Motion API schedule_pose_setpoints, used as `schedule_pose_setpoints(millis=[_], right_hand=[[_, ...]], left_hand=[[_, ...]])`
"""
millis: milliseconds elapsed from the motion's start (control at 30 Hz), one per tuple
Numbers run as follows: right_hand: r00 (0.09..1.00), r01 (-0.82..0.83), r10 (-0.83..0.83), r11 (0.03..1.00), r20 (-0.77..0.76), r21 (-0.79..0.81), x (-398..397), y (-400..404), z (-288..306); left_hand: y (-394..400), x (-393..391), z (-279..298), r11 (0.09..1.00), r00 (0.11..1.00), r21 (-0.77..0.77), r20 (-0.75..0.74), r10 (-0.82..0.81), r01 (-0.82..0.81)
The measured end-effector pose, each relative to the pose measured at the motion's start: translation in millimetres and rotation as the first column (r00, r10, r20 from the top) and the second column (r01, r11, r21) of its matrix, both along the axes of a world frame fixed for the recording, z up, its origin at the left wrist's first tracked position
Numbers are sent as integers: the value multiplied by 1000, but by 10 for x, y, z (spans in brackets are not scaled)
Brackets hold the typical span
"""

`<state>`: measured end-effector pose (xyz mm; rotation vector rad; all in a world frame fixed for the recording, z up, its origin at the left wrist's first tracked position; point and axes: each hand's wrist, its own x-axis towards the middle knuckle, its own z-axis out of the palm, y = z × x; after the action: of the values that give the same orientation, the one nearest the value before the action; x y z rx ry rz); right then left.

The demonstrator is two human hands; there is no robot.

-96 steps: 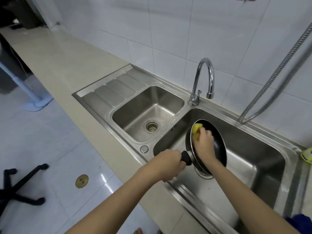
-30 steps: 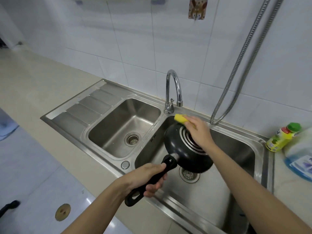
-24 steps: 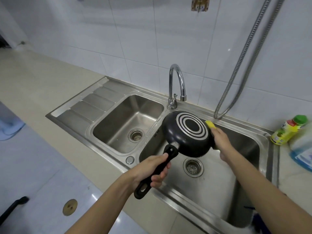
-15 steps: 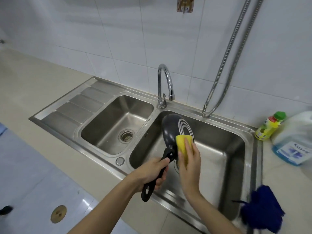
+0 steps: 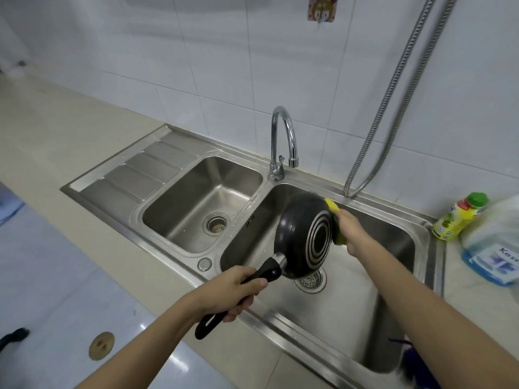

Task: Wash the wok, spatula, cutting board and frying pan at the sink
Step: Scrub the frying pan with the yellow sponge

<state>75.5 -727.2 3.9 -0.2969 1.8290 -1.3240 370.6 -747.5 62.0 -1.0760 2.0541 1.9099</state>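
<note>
We have the frying pan [image 5: 304, 237] tilted over the right basin of the sink [image 5: 365, 290], ringed underside toward us. Our left hand [image 5: 230, 293] grips its black handle. Our right hand [image 5: 351, 230] holds a yellow sponge [image 5: 334, 217] against the pan's far edge.

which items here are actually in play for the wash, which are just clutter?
In use: frying pan, sponge, left hand, right hand, right basin.
Idle: faucet, left basin, green-capped bottle, blue jug, hose.
</note>
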Motion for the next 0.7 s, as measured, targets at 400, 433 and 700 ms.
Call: schedule_pose_setpoints(millis=[400,433,700], right_hand=[[915,394,-404,890,4,-229,1000,511,-265],[903,334,-388,903,-182,-268,1030,569,-238],[75,-352,232,916,-970,192,650,580,-302]], left_hand=[[73,-299,-247,841,970,-537,234,67,72],[96,-320,-262,832,964,-550,254,78,78],[139,-315,-257,636,916,-723,396,59,271]])
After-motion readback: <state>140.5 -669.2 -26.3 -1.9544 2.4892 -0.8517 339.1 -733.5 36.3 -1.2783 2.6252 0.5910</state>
